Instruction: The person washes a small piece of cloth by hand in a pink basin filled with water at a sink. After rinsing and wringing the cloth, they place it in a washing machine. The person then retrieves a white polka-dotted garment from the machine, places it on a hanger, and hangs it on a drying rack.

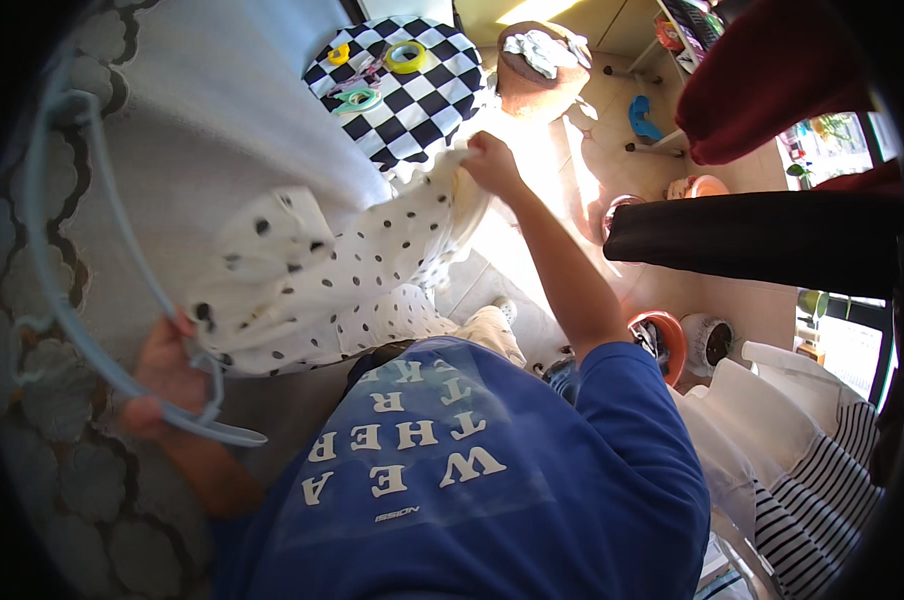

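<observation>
Light blue plastic clothes hanger (pixel 84 337) is in my left hand (pixel 165 379), gripped with thumb and fingers at the left of the view. A white garment with black polka dots (pixel 377 255) stretches across the middle, its near end beside the left fingers. Whether those fingers also pinch the cloth I cannot tell. My right hand (pixel 489 161) is closed on the garment's far upper edge with the arm reaching out. Part of the cloth is folded over and blurred.
A round table with a checkered cover (pixel 422 112) holds a roll of tape (pixel 405 57) and small items. Behind it stands a brown stool (pixel 542 90) with white cloth on top. Dark garments (pixel 752 232) hang at right, above an orange bucket (pixel 665 345). Striped white fabric (pixel 812 480) hangs lower right.
</observation>
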{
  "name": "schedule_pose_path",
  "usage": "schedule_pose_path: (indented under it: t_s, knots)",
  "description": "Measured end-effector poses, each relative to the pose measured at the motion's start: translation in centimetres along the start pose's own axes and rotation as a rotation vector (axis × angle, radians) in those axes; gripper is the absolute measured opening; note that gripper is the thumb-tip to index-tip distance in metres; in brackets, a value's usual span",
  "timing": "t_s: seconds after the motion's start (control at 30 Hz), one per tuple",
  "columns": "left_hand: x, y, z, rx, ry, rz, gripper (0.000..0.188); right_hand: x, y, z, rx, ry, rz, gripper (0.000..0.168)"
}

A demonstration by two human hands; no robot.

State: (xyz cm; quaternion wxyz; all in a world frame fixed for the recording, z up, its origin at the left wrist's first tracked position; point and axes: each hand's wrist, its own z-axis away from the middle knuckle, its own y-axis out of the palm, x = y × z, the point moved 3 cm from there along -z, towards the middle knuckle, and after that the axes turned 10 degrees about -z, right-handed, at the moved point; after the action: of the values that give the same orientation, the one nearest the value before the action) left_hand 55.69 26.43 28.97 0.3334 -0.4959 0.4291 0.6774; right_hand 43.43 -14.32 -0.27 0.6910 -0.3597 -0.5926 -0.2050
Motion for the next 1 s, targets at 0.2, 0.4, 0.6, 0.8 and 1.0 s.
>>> schedule_pose_path:
  t_s: [0.2,0.4,0.6,0.8,1.0]
  knots:
    - [9.4,-1.8,0.3,-0.112,-0.300,-0.136,0.073,20.4,-5.2,1.4,0.241,-0.299,0.149,0.021]
    - [14.5,-3.2,-3.2,-0.170,-0.392,-0.270,0.050,29.1,-6.7,4.7,0.298,-0.518,0.289,0.022]
    - [11.4,1.7,-8.4,0.037,-0.189,-0.388,0.072,32.7,-7.5,7.5,0.427,-0.554,0.326,0.024]
    - [6.6,10.2,-16.6,0.328,0.427,-0.287,0.097,32.8,-5.8,7.5,0.423,-0.504,0.282,0.036]
    - [6.2,9.2,-19.8,0.435,0.195,0.068,0.066,26.3,-8.3,3.7,0.268,-0.433,0.151,0.041]
